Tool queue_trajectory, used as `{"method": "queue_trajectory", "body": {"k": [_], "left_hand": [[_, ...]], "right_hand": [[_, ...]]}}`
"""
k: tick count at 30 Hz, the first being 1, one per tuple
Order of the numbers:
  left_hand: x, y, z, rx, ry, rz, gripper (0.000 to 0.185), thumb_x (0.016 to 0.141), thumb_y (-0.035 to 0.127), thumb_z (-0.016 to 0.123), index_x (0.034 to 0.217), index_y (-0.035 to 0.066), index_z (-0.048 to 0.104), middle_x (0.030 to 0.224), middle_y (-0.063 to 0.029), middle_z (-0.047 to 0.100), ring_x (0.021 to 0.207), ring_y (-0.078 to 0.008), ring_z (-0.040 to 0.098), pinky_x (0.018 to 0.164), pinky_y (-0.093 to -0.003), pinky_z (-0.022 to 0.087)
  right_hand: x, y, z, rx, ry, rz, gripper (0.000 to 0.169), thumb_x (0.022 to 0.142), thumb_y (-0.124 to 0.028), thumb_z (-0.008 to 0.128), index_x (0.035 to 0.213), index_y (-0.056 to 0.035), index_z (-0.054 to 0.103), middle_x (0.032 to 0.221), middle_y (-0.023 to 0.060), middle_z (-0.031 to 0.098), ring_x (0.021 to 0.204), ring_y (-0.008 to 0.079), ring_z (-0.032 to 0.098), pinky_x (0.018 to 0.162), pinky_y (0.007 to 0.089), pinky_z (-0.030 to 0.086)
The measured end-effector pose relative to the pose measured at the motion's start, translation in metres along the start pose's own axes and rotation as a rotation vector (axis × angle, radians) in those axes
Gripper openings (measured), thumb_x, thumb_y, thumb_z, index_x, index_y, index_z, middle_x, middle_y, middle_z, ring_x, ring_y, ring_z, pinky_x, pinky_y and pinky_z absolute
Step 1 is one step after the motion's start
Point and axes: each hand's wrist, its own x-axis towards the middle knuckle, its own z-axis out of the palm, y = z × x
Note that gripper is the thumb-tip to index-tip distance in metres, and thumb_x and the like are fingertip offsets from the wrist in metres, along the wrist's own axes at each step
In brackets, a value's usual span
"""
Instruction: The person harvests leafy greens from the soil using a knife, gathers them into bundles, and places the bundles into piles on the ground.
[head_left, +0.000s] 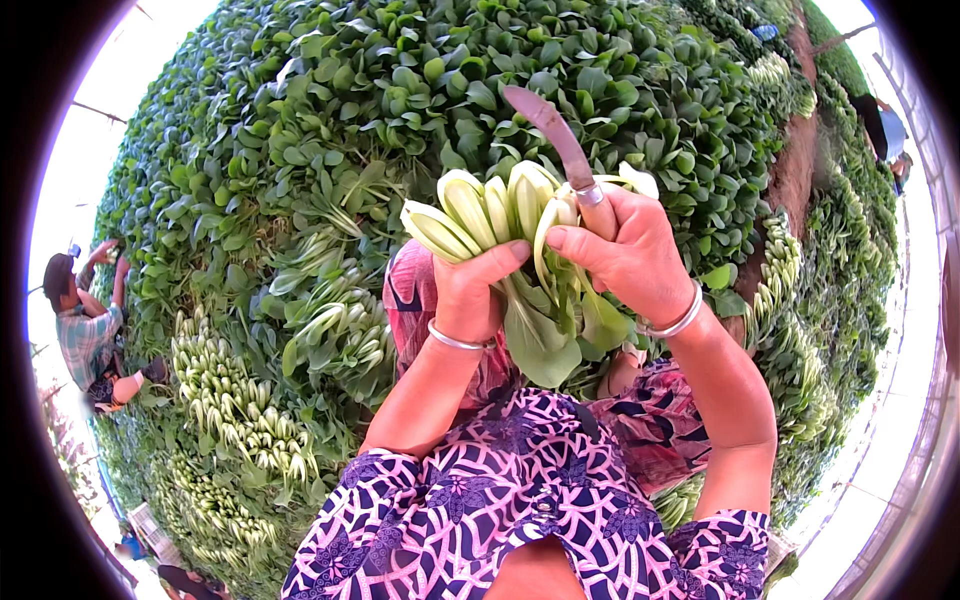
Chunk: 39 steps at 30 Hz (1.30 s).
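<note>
A bunch of bok choy (487, 206) is gripped in my left hand (471, 289), its pale stem bases pointing up and away and its leaves hanging down towards my lap. My right hand (637, 244) holds a curved knife (551, 131) by its wooden handle, the brownish blade pointing up and to the left. The right thumb and fingers also touch a pale stalk at the right side of the bunch. One more pale stalk (637, 180) sticks out behind the right hand. Green leaves (541, 337) of the bunch hang between my wrists.
Standing bok choy (450, 67) grows densely ahead. Cut plants (345, 315) lie in a heap at my left, with rows of cut bok choy (232, 397) beyond. A bare soil strip (796, 165) runs at the right. One person (90, 330) crouches far left; another person (889, 135) is far right.
</note>
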Motion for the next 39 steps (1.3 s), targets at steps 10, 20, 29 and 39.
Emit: {"method": "queue_trajectory", "body": {"k": [10, 20, 29, 39], "left_hand": [[-0.010, 0.026, -0.025, -0.168, -0.138, -0.123, 0.060, 0.076, 0.013, 0.067, 0.132, -0.003, 0.049, 0.120, -0.0157, 0.062, 0.107, -0.0285, 0.062, 0.096, -0.0409, 0.049], [-0.014, 0.029, -0.039, -0.076, -0.054, 0.009, 0.053, 0.073, 0.004, 0.066, 0.125, -0.004, 0.055, 0.115, -0.0163, 0.065, 0.103, -0.0285, 0.064, 0.096, -0.0395, 0.049], [-0.027, 0.032, -0.048, -0.332, -0.257, -0.025, 0.069, 0.069, 0.011, 0.081, 0.131, 0.000, 0.051, 0.117, -0.0106, 0.064, 0.108, -0.0228, 0.062, 0.095, -0.0358, 0.049], [-0.042, 0.061, -0.062, -0.363, -0.147, 0.095, 0.054, 0.068, -0.001, 0.074, 0.119, 0.002, 0.057, 0.105, -0.0085, 0.064, 0.094, -0.0204, 0.063, 0.087, -0.0345, 0.050]], "right_hand": [[0.014, -0.014, 0.013, 0.136, -0.155, 0.277, 0.019, 0.085, -0.017, 0.074, 0.084, -0.0020, 0.063, 0.061, -0.0049, 0.052, 0.046, 0.0014, 0.044, 0.040, 0.0197, 0.034], [0.007, -0.014, 0.038, 0.219, -0.083, 0.319, 0.027, 0.077, -0.009, 0.074, 0.099, 0.0037, 0.064, 0.059, -0.0019, 0.055, 0.040, 0.0034, 0.043, 0.036, 0.0186, 0.030], [0.014, -0.022, 0.070, 0.203, -0.016, 0.203, 0.031, 0.080, -0.014, 0.074, 0.103, 0.0033, 0.061, 0.067, -0.0026, 0.055, 0.043, 0.0018, 0.041, 0.037, 0.0165, 0.028], [0.021, -0.033, 0.101, 0.000, -0.203, 0.240, 0.027, 0.090, -0.024, 0.069, 0.100, 0.0002, 0.062, 0.061, -0.0029, 0.051, 0.040, 0.0024, 0.038, 0.036, 0.0172, 0.026]]}}
